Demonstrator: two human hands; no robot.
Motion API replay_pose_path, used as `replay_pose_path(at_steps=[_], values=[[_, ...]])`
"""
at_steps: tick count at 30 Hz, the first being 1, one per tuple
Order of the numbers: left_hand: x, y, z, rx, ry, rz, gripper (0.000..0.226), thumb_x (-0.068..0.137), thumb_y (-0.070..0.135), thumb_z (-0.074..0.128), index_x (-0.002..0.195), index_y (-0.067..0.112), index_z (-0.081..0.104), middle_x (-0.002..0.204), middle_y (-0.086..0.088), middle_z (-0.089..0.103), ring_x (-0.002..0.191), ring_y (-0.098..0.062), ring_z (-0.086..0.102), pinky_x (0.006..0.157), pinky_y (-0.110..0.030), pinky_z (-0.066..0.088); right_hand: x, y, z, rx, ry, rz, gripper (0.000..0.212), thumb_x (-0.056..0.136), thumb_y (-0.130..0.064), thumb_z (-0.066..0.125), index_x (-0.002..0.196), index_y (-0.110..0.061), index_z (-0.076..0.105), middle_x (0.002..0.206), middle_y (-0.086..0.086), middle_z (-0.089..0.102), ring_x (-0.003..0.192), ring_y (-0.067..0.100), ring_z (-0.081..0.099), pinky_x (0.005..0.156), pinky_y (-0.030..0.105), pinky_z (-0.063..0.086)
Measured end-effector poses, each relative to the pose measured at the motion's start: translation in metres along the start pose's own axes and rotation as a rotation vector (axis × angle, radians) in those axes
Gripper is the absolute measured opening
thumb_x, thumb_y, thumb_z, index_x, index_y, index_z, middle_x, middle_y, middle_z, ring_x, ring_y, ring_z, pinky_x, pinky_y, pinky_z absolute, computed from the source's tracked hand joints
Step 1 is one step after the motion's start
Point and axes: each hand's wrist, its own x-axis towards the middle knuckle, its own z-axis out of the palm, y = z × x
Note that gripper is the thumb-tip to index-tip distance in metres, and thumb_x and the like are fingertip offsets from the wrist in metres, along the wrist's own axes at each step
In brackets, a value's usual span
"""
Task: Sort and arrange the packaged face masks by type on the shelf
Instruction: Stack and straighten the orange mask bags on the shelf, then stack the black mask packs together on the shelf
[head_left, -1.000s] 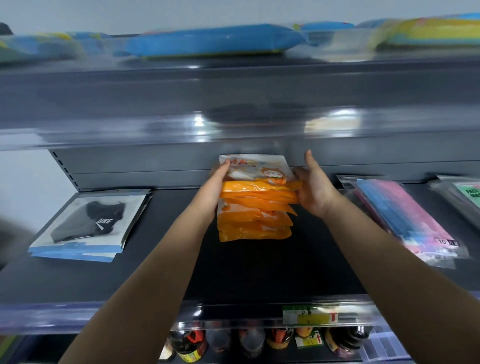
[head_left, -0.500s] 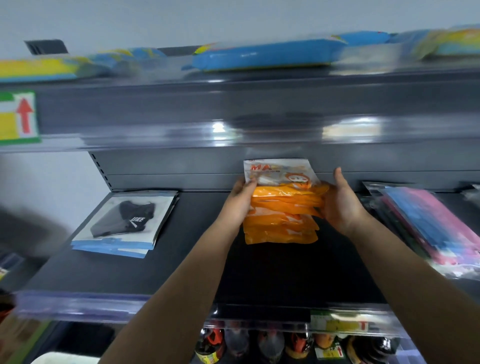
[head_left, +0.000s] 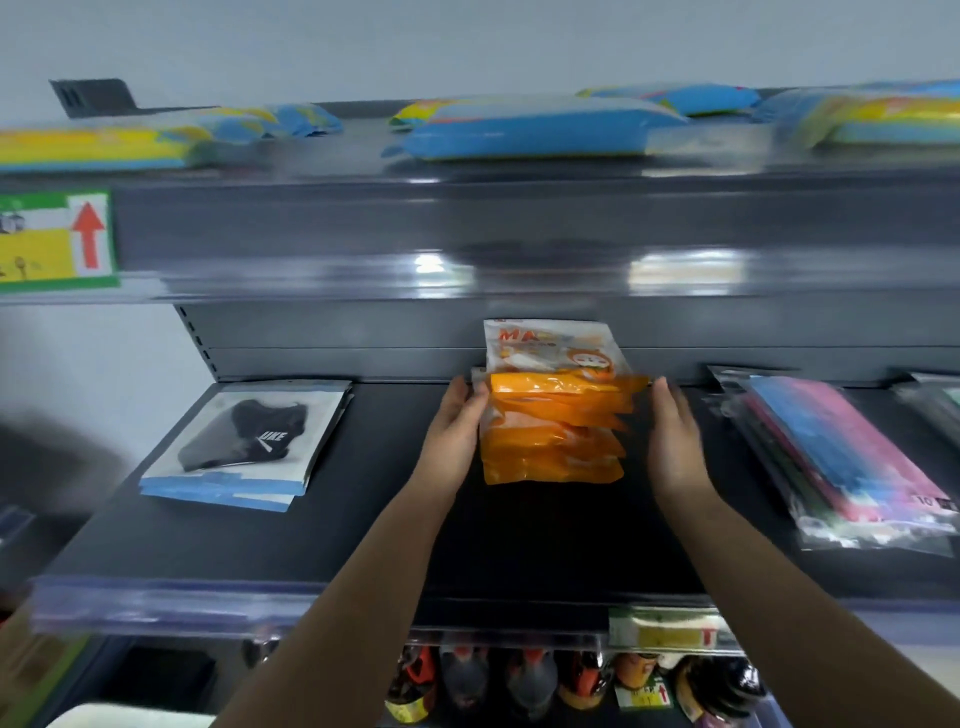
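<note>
A stack of orange packaged masks (head_left: 556, 431) lies in the middle of the dark shelf (head_left: 363, 530), near the back wall. My left hand (head_left: 457, 426) touches its left edge with straight fingers. My right hand (head_left: 675, 436) hovers flat just off its right edge, a small gap between them. To the left sits a stack of white-and-blue packs showing a black mask (head_left: 244, 441). On the right lies a pile of clear packs with blue and pink masks (head_left: 841, 457).
The shelf above carries blue and yellow packages (head_left: 530, 130) and a green and yellow sign with a red arrow (head_left: 57, 239). Bottles (head_left: 519, 680) stand on the shelf below. More packs (head_left: 935, 400) show at the far right edge.
The view has shifted left and down. My right hand has come off the orange stack's right side and now sits slightly apart; the left hand stays against it.
</note>
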Motion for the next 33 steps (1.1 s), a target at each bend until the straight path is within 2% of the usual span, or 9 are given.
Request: replay_pose_path(at_steps=[2, 3, 5, 8, 12, 15, 18, 29, 33], values=[[-0.009, -0.003, -0.013, 0.025, 0.096, 0.045, 0.048, 0.098, 0.027, 0.045, 0.144, 0.019, 0.034, 0.142, 0.008, 0.043, 0.128, -0.01, 0.043, 0.09, -0.009, 0.031, -0.027, -0.007, 0.015, -0.3, 0.156, -0.439, 0.05, 0.094, -0.03, 0.044, 0.138, -0.007, 0.038, 0.14, 0.003, 0.037, 0.131, 0.013, 0.034, 0.108, 0.022, 0.027], [-0.013, -0.005, -0.023, 0.043, 0.161, 0.07, 0.049, 0.097, 0.023, 0.047, 0.144, 0.016, 0.035, 0.146, 0.004, 0.04, 0.134, -0.011, 0.038, 0.092, -0.009, 0.029, -0.039, -0.008, 0.026, -0.419, 0.126, -0.628, 0.051, 0.089, -0.029, 0.045, 0.134, -0.005, 0.041, 0.136, 0.004, 0.039, 0.128, 0.013, 0.033, 0.107, 0.021, 0.025], [-0.019, -0.011, -0.046, 0.081, 0.281, 0.117, 0.045, 0.095, 0.018, 0.05, 0.139, 0.012, 0.041, 0.144, 0.0, 0.043, 0.134, -0.012, 0.038, 0.095, -0.009, 0.028, -0.053, -0.005, 0.053, -0.562, -0.049, -0.765, 0.048, 0.083, -0.03, 0.048, 0.125, -0.007, 0.049, 0.129, 0.007, 0.046, 0.124, 0.016, 0.037, 0.106, 0.029, 0.029], [-0.029, -0.018, -0.091, 0.187, 0.388, 0.15, 0.044, 0.095, 0.018, 0.051, 0.138, 0.012, 0.042, 0.141, 0.0, 0.046, 0.133, -0.013, 0.04, 0.106, -0.02, 0.029, -0.071, -0.001, 0.099, -0.633, -0.318, -0.71, 0.04, 0.085, -0.026, 0.053, 0.121, -0.01, 0.055, 0.122, 0.005, 0.054, 0.117, 0.015, 0.046, 0.098, 0.024, 0.034], [-0.038, -0.021, -0.154, 0.318, 0.494, 0.162, 0.041, 0.094, 0.013, 0.052, 0.135, 0.01, 0.044, 0.118, 0.006, 0.049, 0.117, -0.014, 0.047, 0.083, -0.008, 0.029, -0.086, 0.012, 0.152, -0.795, -0.64, -0.405, 0.045, 0.091, -0.028, 0.055, 0.133, -0.019, 0.044, 0.133, 0.002, 0.048, 0.123, 0.016, 0.044, 0.095, 0.024, 0.036], [-0.036, -0.026, -0.2, 0.365, 0.529, 0.118, 0.045, 0.093, 0.014, 0.055, 0.136, 0.007, 0.042, 0.124, 0.005, 0.048, 0.124, -0.017, 0.044, 0.088, -0.013, 0.028, -0.093, 0.019, 0.192, -0.897, -0.784, -0.236, 0.055, 0.091, -0.038, 0.055, 0.14, -0.023, 0.034, 0.143, 0.004, 0.041, 0.129, 0.019, 0.041, 0.099, 0.03, 0.039], [-0.029, -0.033, -0.241, 0.411, 0.536, 0.069, 0.052, 0.091, 0.016, 0.058, 0.139, 0.006, 0.039, 0.141, -0.008, 0.046, 0.131, -0.023, 0.042, 0.098, -0.024, 0.031, -0.098, 0.027, 0.231, -0.93, -0.793, -0.224, 0.07, 0.089, -0.039, 0.058, 0.147, -0.021, 0.022, 0.152, 0.003, 0.029, 0.137, 0.02, 0.034, 0.107, 0.032, 0.035], [0.003, -0.046, -0.316, 0.525, 0.381, -0.043, 0.059, 0.089, 0.027, 0.06, 0.14, 0.008, 0.037, 0.138, -0.012, 0.049, 0.126, -0.028, 0.047, 0.101, -0.034, 0.037, -0.096, 0.076, 0.32, -1.115, -0.539, -0.186, 0.095, 0.08, -0.041, 0.07, 0.149, -0.018, 0.01, 0.158, 0.012, -0.002, 0.137, 0.03, 0.03, 0.109, 0.038, 0.036], [0.012, -0.047, -0.322, 0.616, 0.336, -0.02, 0.061, 0.089, 0.028, 0.061, 0.141, 0.009, 0.035, 0.139, -0.009, 0.049, 0.126, -0.026, 0.046, 0.093, -0.03, 0.037, -0.098, 0.077, 0.322, -1.15, -0.479, -0.256, 0.062, 0.084, -0.038, 0.065, 0.131, -0.01, 0.034, 0.14, 0.009, 0.035, 0.118, 0.025, 0.048, 0.095, 0.037, 0.045]])
